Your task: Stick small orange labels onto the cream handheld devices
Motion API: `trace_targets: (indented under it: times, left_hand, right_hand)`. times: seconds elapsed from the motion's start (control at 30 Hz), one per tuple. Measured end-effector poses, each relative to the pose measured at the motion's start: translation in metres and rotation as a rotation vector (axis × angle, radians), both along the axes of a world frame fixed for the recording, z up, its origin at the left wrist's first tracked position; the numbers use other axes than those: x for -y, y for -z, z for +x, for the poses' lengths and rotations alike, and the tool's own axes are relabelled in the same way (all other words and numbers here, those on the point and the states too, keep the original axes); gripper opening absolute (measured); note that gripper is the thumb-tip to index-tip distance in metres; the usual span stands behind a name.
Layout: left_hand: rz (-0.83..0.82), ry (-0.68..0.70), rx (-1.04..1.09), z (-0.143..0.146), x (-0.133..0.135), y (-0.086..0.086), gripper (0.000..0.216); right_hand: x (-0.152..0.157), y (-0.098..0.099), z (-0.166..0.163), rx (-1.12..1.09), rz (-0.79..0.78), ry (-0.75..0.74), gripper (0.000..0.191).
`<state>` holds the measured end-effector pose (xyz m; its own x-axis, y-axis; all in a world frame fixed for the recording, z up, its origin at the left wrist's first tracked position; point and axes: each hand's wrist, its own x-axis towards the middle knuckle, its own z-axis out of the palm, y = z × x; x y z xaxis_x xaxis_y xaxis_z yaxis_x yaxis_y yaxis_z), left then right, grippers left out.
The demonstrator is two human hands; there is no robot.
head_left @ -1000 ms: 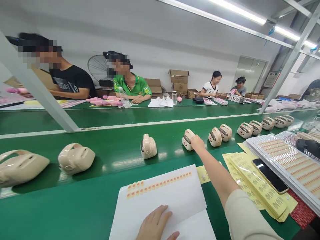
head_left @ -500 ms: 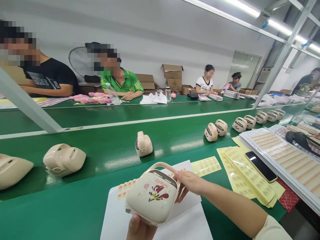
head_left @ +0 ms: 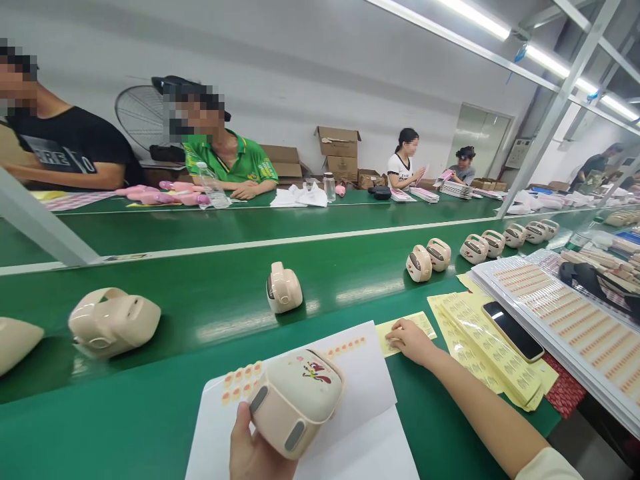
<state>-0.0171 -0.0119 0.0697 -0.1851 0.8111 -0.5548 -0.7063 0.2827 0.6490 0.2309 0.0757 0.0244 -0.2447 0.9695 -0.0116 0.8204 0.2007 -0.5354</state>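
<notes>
A cream portable speaker (head_left: 296,397) with a cartoon animal on its mesh front is tilted in my left hand (head_left: 257,447), closed round its lower side. Two grey feet on its base face me. Its carry handle is mostly hidden behind the body. Under it lies a white sheet (head_left: 365,413) with rows of round orange-and-yellow stickers (head_left: 235,387). Farther right, my right hand (head_left: 413,341) has its bent fingertips pressed together on a small yellow label sheet (head_left: 425,324). Whether a label has come loose under them is too small to make out.
More cream speakers (head_left: 284,288) stand along the green belt (head_left: 200,267). To the right are yellow label sheets (head_left: 465,340), a phone (head_left: 513,331) and a stack of printed sheets (head_left: 560,307). Co-workers sit across the belt, one in a green shirt (head_left: 230,163). A metal post (head_left: 45,220) slants at left.
My right hand has left the speaker's handle and moved right to the yellow label sheet. My left hand has tipped the speaker so its base shows. The view has shifted slightly right.
</notes>
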Motion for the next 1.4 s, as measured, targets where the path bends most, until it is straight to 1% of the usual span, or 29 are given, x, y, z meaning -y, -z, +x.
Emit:
trace_targets:
  times: [0.07,0.13,0.23,0.33,0.5,0.63,0.73,0.87,1.0,1.1,1.2,1.27,1.33,1.4]
  left_hand:
    - [-0.004,0.012,0.008,0.000,0.002,-0.001,0.068]
    - [0.027,0.013,-0.002,0.002,0.004,-0.002,0.068]
    - [0.095,0.011,-0.040,0.006,0.005,-0.003,0.069]
    - [0.140,-0.005,-0.072,0.010,0.004,-0.002,0.066]
    - [0.144,-0.020,-0.078,0.013,0.003,0.000,0.052]
    - [0.136,-0.028,-0.077,0.013,0.002,0.000,0.047]
    - [0.136,-0.026,-0.080,0.011,0.001,0.001,0.043]
    - [0.133,-0.038,-0.093,0.008,0.000,0.003,0.038]
    - [0.143,-0.047,-0.120,0.008,-0.001,0.004,0.041]
    - [0.159,-0.045,-0.160,0.010,-0.001,0.006,0.052]
    - [0.159,-0.037,-0.202,0.014,0.000,0.007,0.065]
    - [0.154,-0.030,-0.219,0.016,0.001,0.006,0.070]
    - [0.160,-0.033,-0.215,0.018,0.003,0.004,0.070]
    - [0.168,-0.040,-0.200,0.020,0.004,0.001,0.069]
  right_hand:
    - [-0.002,-0.002,0.002,-0.031,-0.015,-0.025,0.020]
    - [-0.005,-0.004,0.007,-0.075,-0.043,-0.026,0.017]
    - [-0.009,-0.005,0.016,-0.152,-0.097,-0.004,0.010]
    - [-0.013,-0.004,0.022,-0.208,-0.129,0.037,0.007]
    - [-0.018,0.002,0.014,-0.233,-0.116,0.158,0.008]
    - [-0.016,0.003,0.005,-0.254,-0.091,0.180,0.013]
    - [-0.014,0.000,0.006,-0.313,-0.114,0.157,0.015]
    - [-0.013,-0.007,0.016,-0.442,-0.196,0.122,0.014]
    - [-0.013,-0.020,0.023,-0.610,-0.280,0.121,0.016]
    - [-0.006,-0.037,0.007,-0.728,-0.301,0.148,0.022]
    - [0.014,-0.056,-0.032,-0.851,-0.330,0.125,0.026]
    - [0.031,-0.069,-0.062,-1.005,-0.380,0.071,0.027]
    - [0.043,-0.080,-0.087,-1.049,-0.428,0.051,0.030]
    - [0.050,-0.086,-0.102,-1.015,-0.446,0.073,0.032]
